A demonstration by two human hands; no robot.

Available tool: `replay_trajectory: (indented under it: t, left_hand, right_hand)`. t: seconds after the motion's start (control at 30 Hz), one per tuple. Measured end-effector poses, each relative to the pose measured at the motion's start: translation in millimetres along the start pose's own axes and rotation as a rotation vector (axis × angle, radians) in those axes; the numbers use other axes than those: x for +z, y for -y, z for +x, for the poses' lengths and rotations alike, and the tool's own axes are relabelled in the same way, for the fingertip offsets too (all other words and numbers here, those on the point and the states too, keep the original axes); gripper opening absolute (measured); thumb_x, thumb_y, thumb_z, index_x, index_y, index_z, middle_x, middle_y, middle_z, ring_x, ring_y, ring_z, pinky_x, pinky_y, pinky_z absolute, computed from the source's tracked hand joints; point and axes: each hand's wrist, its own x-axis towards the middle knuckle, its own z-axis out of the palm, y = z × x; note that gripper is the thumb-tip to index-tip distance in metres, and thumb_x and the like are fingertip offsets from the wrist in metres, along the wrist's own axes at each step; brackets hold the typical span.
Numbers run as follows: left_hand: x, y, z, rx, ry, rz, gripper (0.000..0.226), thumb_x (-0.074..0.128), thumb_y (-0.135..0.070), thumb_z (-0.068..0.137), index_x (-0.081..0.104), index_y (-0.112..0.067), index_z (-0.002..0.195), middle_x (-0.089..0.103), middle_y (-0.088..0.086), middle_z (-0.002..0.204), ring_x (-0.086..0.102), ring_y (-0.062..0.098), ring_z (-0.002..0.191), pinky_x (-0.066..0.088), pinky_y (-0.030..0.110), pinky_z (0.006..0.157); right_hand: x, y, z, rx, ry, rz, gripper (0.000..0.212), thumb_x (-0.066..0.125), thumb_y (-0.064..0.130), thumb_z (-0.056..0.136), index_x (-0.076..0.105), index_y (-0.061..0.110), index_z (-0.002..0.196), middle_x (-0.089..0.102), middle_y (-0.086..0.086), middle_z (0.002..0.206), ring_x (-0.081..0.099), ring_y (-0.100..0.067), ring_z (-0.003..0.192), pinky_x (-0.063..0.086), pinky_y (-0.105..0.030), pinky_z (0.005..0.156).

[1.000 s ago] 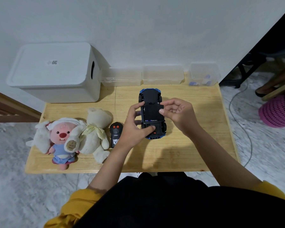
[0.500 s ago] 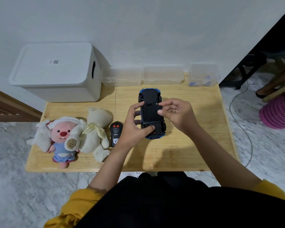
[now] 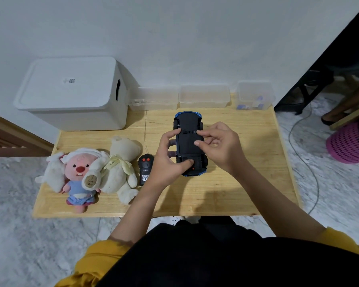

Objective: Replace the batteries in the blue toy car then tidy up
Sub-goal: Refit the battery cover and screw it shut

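From nine o'clock my left hand [image 3: 166, 162] still grips the upturned blue toy car [image 3: 190, 142] at table [image 3: 236, 193] centre, while at three o'clock my right hand [image 3: 221, 147] has shifted its pinching fingertips onto the underside, probably working the battery cover.

the blue toy car [image 3: 189, 141] lies upside down on the wooden table, its black underside facing up and its wheels in the air. blue bodywork shows at both ends. it lies lengthwise, one end toward the wall, the other toward the person.
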Motion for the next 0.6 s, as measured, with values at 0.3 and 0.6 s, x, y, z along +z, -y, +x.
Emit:
replay_trajectory:
  t: [0.3, 0.6]
  left_hand:
    - [0.5, -2.3, 1.6, 0.056, 0.018, 0.046, 0.075, 0.071, -0.011, 0.067, 0.040, -0.032, 0.132, 0.051, -0.003, 0.124, 0.056, -0.002, 0.098, 0.053, 0.019, 0.076]
    - [5.3, 0.6, 4.7, 0.017, 0.002, 0.014, 0.056, 0.066, -0.006, 0.085, 0.043, -0.034, 0.128, 0.050, -0.005, 0.122, 0.058, 0.007, 0.092, 0.052, 0.017, 0.063]
  right_hand:
    - [1.7, 6.6, 1.7, 0.053, -0.063, 0.007, 0.024, 0.078, 0.005, 0.073, 0.074, 0.012, 0.096, 0.054, 0.008, 0.081, 0.057, -0.019, 0.072, 0.055, -0.034, 0.074]
    - [7.5, 0.1, -0.1, 0.072, -0.079, -0.118, 0.024, 0.075, 0.008, 0.077, 0.073, 0.011, 0.101, 0.050, 0.011, 0.082, 0.055, -0.009, 0.073, 0.055, -0.028, 0.076]
